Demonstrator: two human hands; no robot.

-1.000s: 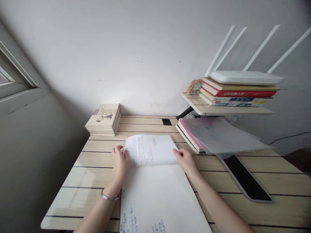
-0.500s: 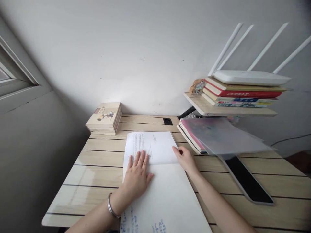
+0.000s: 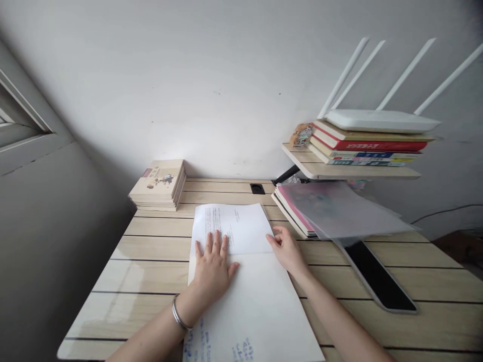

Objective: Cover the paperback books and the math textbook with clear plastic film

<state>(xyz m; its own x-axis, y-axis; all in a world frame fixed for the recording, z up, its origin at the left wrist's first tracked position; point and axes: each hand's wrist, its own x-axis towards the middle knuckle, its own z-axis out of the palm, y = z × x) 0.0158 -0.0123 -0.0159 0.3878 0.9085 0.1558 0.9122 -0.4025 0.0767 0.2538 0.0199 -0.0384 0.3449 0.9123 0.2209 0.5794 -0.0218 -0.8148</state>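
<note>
An open paper booklet (image 3: 256,296) lies lengthwise in front of me, a crease running across it. Its far page (image 3: 249,221) carries printed text, and blue handwriting shows at the bottom of the near page. My left hand (image 3: 213,266), with a silver bangle at the wrist, lies flat on the booklet across the crease, fingers spread. At the right edge, close to the crease, is my right hand (image 3: 287,249). Its thumb is at the paper's edge and the index finger is a little apart from it; the other fingers are partly hidden.
A stack of small books (image 3: 160,183) stands at the back left of the slatted desk (image 3: 151,274). On the right lie notebooks under a translucent folder (image 3: 347,208) and a dark-screened phone or tablet (image 3: 379,276). A raised shelf (image 3: 362,172) bears books (image 3: 377,146) and a white router (image 3: 381,120).
My right thumb and index finger have moved apart at the booklet's edge. My left hand stays flat on the pages, its fingertips slightly shifted. The whole view has shifted a little.
</note>
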